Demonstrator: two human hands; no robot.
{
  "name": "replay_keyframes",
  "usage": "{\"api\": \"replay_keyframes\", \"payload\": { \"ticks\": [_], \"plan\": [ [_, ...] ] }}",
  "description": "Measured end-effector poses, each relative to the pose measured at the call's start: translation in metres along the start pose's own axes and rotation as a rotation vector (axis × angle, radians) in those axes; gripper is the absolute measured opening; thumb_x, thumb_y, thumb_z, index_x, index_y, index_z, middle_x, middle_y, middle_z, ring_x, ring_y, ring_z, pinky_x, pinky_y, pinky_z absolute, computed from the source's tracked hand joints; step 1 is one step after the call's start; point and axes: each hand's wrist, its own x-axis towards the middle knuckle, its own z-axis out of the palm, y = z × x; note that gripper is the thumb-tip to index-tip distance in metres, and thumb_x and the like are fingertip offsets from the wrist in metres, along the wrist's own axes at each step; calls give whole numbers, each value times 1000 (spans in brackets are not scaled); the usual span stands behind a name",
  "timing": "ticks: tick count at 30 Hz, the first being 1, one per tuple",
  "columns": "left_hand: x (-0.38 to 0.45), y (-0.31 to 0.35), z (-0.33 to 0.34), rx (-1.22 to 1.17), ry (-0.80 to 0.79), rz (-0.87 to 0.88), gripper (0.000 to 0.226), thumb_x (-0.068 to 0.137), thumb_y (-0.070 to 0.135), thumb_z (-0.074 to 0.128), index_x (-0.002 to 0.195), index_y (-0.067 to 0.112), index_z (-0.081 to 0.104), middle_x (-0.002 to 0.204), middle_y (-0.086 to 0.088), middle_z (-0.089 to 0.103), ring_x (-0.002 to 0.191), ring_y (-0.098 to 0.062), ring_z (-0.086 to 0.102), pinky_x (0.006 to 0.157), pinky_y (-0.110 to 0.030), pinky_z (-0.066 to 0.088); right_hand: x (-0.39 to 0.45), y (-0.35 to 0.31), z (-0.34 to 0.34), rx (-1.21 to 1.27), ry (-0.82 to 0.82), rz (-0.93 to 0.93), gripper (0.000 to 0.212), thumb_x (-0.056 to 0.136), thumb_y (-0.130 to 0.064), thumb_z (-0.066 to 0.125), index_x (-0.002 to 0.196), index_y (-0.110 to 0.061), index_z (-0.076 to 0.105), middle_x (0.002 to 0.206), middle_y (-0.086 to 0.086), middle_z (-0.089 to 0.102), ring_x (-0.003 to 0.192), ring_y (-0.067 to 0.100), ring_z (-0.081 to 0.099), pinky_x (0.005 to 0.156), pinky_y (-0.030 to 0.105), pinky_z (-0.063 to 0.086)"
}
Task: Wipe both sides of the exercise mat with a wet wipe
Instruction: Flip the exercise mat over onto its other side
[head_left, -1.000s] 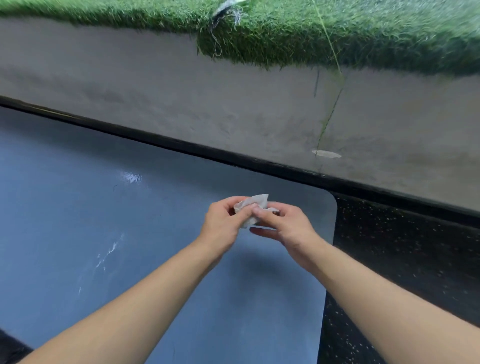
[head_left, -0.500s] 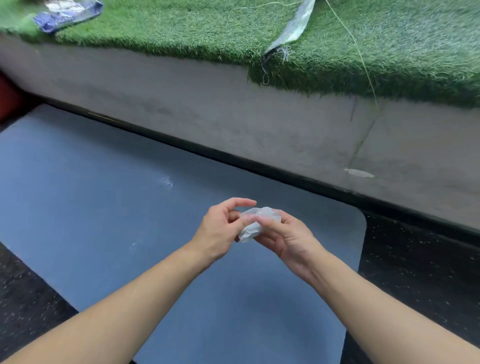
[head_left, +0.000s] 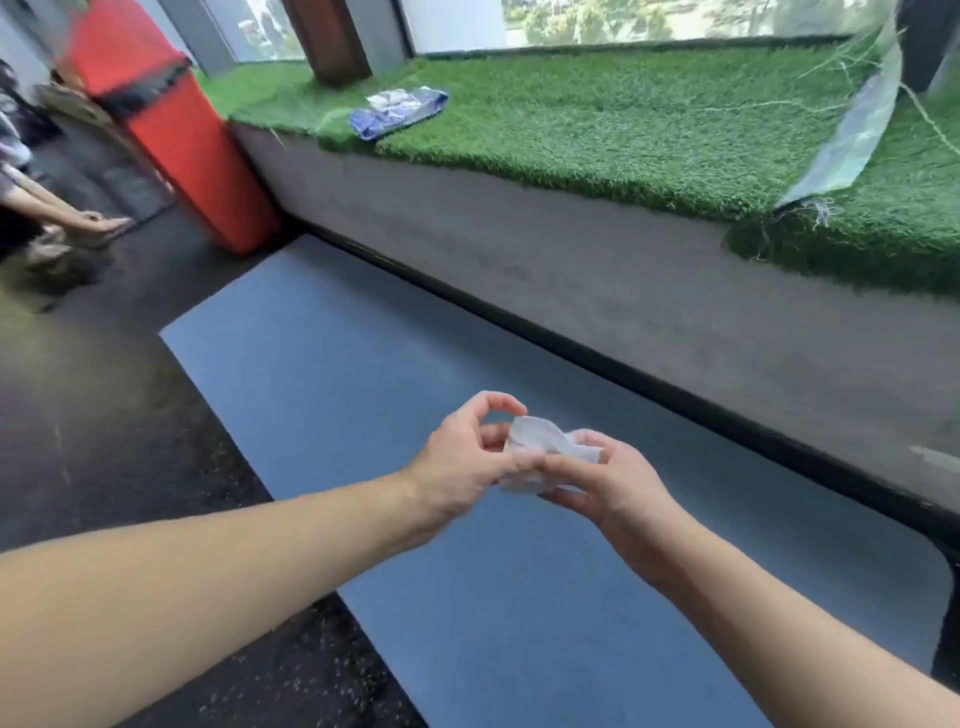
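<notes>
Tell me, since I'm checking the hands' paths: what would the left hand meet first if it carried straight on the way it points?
Almost at once the wipe, which the left hand already pinches, and just behind it the right hand.

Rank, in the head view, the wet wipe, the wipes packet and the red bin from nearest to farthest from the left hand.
From the left hand:
1. Wet wipe, pinched in its fingers, shared with the right hand.
2. Wipes packet, on the turf ledge ahead.
3. Red bin, far left; close to the packet's rank.

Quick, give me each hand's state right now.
Left hand: pinching the wet wipe with its thumb.
Right hand: gripping the same wipe.
</notes>
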Motion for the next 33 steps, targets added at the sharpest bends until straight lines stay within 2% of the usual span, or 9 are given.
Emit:
{"api": "replay_keyframes", "payload": {
  "ticks": [4,7,10,12,15,18,22,27,33],
  "plan": [
    [-34,11,-88,-81,214,82,35,77,12,81,79,21,48,79,-12,63,76,-27,62,74,-37,52,32,-2,89,226,-134,82,31,96,-10,68,127,-3,69,122,10,76,101,22,76,83,28,60],
    [-64,5,-155,-50,348,110,34,83,-6,75,67,17,54,69,-5,58,68,-18,59,69,-26,53,62,10,161,216,-164,115,24,91,-5,74,115,-7,72,111,10,76,86,17,72,66,21,56],
    [-99,-11,-225,-5,446,106,12,87,-3,73,94,6,73,90,-2,76,83,-16,70,79,-25,57,92,32,235,70,-215,144,28,86,2,78,112,-5,70,111,14,76,93,22,74,71,24,56],
    [-121,-27,-270,11,509,108,24,85,-2,75,107,7,73,106,-3,77,97,-19,73,86,-28,58,109,48,282,-2,-240,189,29,88,2,77,115,-5,70,112,13,79,95,24,77,80,29,57],
    [-154,-55,-329,1,618,90,35,82,-3,78,115,7,71,108,-5,76,102,-22,73,87,-26,57,130,71,349,-88,-300,239,25,94,-6,74,118,-2,70,107,13,80,94,27,79,85,32,61],
    [-175,-81,-377,-22,688,79,40,81,-2,80,118,10,71,106,-9,77,102,-26,73,91,-34,57,153,92,405,-129,-338,243,26,94,-5,74,118,3,69,110,20,78,98,32,78,91,39,63],
    [-195,-100,-444,-70,803,92,43,80,-3,79,119,11,70,105,-7,77,101,-26,73,86,-31,58,186,116,478,-139,-398,233,33,90,-2,79,120,5,68,108,18,78,96,30,79,80,31,63],
    [-218,-121,-524,-57,866,92,44,79,-6,78,118,16,71,103,-5,78,98,-23,74,84,-31,60,226,141,556,-279,-480,266,27,85,4,81,111,2,73,105,18,79,96,30,79,83,31,64],
    [-229,-196,-575,-119,919,-9,45,79,-5,79,117,18,71,100,-5,78,97,-24,74,87,-34,60,263,212,603,-454,-483,368,25,83,6,83,106,2,75,99,17,80,90,27,80,73,26,63]
  ]
}}
